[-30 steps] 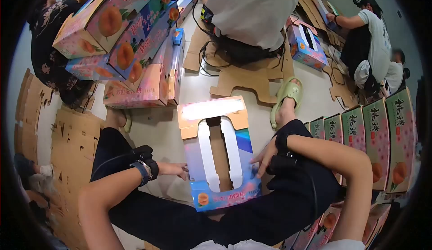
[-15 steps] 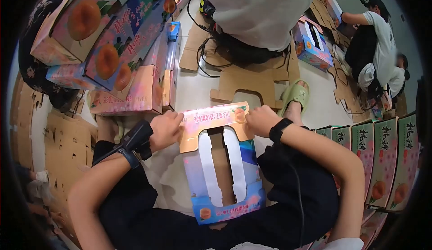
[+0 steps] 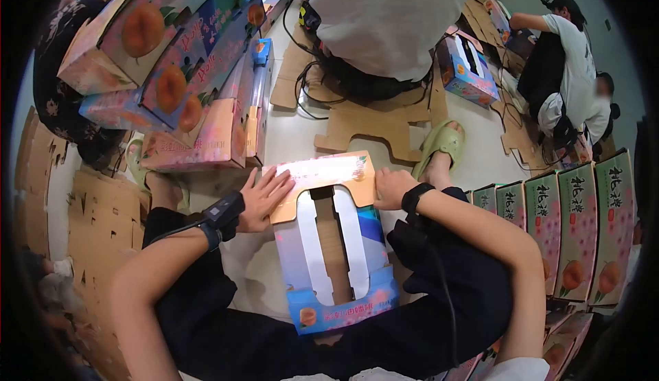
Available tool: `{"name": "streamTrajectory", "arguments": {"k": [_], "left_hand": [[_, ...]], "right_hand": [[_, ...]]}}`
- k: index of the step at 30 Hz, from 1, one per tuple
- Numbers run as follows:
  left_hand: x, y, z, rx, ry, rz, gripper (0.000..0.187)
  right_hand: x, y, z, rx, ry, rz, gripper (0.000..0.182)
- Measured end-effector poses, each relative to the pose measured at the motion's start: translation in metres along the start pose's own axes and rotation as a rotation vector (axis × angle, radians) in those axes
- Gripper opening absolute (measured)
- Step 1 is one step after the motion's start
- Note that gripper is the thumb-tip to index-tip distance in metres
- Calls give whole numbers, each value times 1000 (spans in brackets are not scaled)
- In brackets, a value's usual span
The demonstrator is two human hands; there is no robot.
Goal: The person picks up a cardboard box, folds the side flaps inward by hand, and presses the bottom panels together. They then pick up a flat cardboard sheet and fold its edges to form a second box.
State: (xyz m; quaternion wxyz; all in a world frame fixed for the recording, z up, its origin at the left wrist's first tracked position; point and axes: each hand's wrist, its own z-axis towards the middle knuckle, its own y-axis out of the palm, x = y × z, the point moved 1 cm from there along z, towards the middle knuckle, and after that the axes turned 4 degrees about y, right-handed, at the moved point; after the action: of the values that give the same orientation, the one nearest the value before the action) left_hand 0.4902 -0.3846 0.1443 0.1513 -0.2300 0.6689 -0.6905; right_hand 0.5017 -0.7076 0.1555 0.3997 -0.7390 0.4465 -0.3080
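A printed cardboard fruit box (image 3: 292,257) stands between my legs, with an orange end flap at the far side and a blue one near me. White strips edge the long opening in its top, and plain brown cardboard shows inside. My left hand (image 3: 261,201) lies with fingers spread on the far left corner of the orange flap. At the far right corner, my right hand (image 3: 392,187) has its fingers curled against the box edge; their tips are partly hidden. Both wrists wear dark bands, and the left one carries a black device.
Stacked peach boxes (image 3: 161,89) rise at the far left. Green-and-pink boxes (image 3: 576,237) stand in a row at right. Flat brown cardboard (image 3: 367,123) lies ahead, near a seated person (image 3: 391,24) and black cables. Another person (image 3: 573,58) works at the upper right.
My left hand has gone from gripping the flap's corner to lying spread on it. My right hand stays at the right corner. The view has shifted slightly.
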Motion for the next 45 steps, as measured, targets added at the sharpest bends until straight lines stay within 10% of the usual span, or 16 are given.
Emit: {"name": "streamTrajectory", "arguments": {"k": [5, 18, 29, 34, 45], "left_hand": [[5, -1, 10, -25, 221, 283, 55], [11, -5, -1, -254, 26, 179, 78], [7, 6, -1, 42, 351, 553, 91], [10, 21, 2, 79, 487, 587, 41], [-28, 70, -1, 296, 542, 493, 28]], "right_hand": [[8, 27, -8, 68, -28, 252, 61], [7, 47, -1, 47, 43, 577, 58], [10, 12, -23, 124, -32, 684, 52], [13, 24, -14, 163, -41, 715, 53], [5, 2, -15, 203, -217, 1333, 65]]}}
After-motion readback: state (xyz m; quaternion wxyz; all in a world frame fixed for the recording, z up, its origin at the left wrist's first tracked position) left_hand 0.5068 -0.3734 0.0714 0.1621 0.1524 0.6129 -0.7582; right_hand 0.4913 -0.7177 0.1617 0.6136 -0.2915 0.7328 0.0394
